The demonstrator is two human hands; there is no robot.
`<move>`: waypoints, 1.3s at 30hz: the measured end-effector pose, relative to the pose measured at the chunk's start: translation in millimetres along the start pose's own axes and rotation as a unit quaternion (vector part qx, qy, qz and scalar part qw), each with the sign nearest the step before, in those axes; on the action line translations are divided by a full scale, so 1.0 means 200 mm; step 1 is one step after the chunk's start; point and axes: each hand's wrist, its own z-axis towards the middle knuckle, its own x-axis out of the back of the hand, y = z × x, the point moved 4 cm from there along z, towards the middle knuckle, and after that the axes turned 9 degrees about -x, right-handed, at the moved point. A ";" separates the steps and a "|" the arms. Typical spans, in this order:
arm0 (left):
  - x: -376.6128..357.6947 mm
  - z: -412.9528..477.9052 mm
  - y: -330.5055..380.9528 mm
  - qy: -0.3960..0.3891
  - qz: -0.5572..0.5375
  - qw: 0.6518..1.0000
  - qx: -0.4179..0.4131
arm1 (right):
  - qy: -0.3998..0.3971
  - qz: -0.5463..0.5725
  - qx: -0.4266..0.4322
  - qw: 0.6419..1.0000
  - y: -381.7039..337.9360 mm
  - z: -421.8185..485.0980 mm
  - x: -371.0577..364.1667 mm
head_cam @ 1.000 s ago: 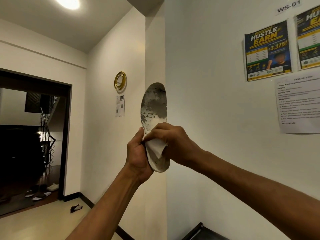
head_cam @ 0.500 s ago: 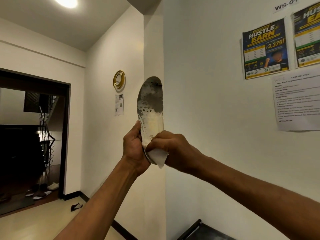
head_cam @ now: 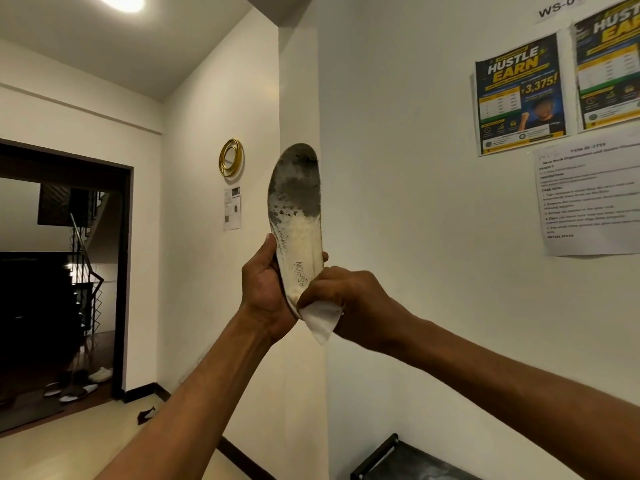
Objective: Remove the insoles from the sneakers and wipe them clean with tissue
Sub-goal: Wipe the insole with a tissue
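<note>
Against upright insole [head_cam: 294,216], tissue [head_cam: 322,320] within right hand [head_cam: 356,299]

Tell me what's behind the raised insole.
The left hand grips the insole from behind, most fingers covered; one fingertip shows at its right edge. Beyond is the white wall corner. The tissue hides its heel.

A round ceiling light [head_cam: 119,0] glows top left. On the wall hang a gold ring [head_cam: 231,157] above a small paper notice [head_cam: 232,208], two "Hustle Earn" posters [head_cam: 519,95], a printed sheet [head_cam: 588,199] and a "WS-01" label [head_cam: 559,8]. Slippers [head_cam: 76,389] lie inside the dark doorway [head_cam: 62,271], near a stair railing [head_cam: 86,265].
</note>
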 end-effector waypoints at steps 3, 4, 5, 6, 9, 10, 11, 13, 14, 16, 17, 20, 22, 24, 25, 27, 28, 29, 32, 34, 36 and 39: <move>-0.01 0.00 0.00 -0.007 -0.015 1.000 0.001 | 0.016 0.002 -0.029 0.999 0.01 -0.02 0.02; -0.02 0.00 0.00 -0.011 -0.011 1.000 0.000 | 0.003 -0.002 -0.017 1.000 -0.01 -0.03 0.00; -0.02 0.01 0.00 -0.013 -0.006 1.000 -0.001 | -0.009 -0.006 -0.005 1.000 -0.02 -0.04 -0.02; -0.02 0.00 0.01 -0.014 -0.008 1.000 -0.005 | -0.014 -0.009 -0.003 1.000 -0.02 -0.05 -0.02; -0.03 0.00 0.01 -0.009 -0.032 0.999 -0.005 | 0.016 -0.010 -0.049 0.999 0.02 -0.04 0.05; -0.04 0.00 0.01 -0.010 -0.033 0.999 -0.003 | 0.014 -0.014 -0.049 0.999 0.01 -0.06 0.04; -0.04 0.00 0.01 -0.011 -0.030 0.999 0.000 | 0.002 -0.021 -0.036 0.999 -0.01 -0.07 0.02; -0.04 0.00 0.00 -0.008 -0.024 1.000 0.000 | -0.016 -0.029 -0.016 0.999 -0.01 -0.10 -0.02; -0.04 0.00 0.00 -0.006 -0.028 1.000 -0.002 | -0.011 -0.028 -0.027 0.999 0.00 -0.09 0.00; -0.05 0.00 0.00 -0.002 -0.043 0.999 -0.005 | 0.022 -0.031 -0.062 0.997 0.05 -0.07 0.06; -0.06 0.01 0.00 -0.001 -0.045 0.999 -0.005 | 0.029 -0.035 -0.065 0.997 0.05 -0.07 0.06; -0.05 0.02 0.00 -0.002 -0.025 1.000 0.000 | -0.020 -0.054 -0.004 0.998 0.00 -0.11 -0.01; -0.05 0.02 -0.02 0.003 -0.025 1.000 0.001 | -0.016 -0.069 -0.002 0.997 0.02 -0.08 0.02; -0.04 0.02 -0.02 0.010 -0.039 0.999 -0.001 | 0.024 -0.063 -0.036 0.997 0.06 -0.05 0.10; -0.04 0.02 -0.02 0.012 -0.043 0.999 -0.002 | 0.025 -0.073 -0.037 0.996 0.06 -0.05 0.11; -0.04 0.02 -0.03 0.013 -0.040 0.999 0.003 | -0.018 -0.126 -0.001 0.992 0.03 -0.07 0.05; -0.04 0.02 -0.04 0.013 -0.039 0.999 0.005 | -0.040 -0.143 0.022 0.989 0.02 -0.08 0.03; -0.04 0.02 -0.04 0.015 -0.041 0.999 0.004 | -0.043 -0.147 0.029 0.988 0.03 -0.07 0.03; -0.05 0.01 -0.05 0.022 -0.067 0.998 -0.002 | 0.033 -0.126 -0.032 0.991 0.09 -0.01 0.16; -0.06 0.01 -0.06 0.019 -0.071 0.997 -0.003 | 0.029 -0.154 -0.027 0.987 0.06 0.00 0.14; -0.07 0.01 -0.07 0.018 -0.070 0.997 0.001 | -0.005 -0.190 0.025 0.981 0.02 -0.02 0.08; -0.07 0.00 -0.08 0.021 -0.081 0.996 0.011 | 0.064 -0.192 -0.022 0.979 0.08 0.03 0.15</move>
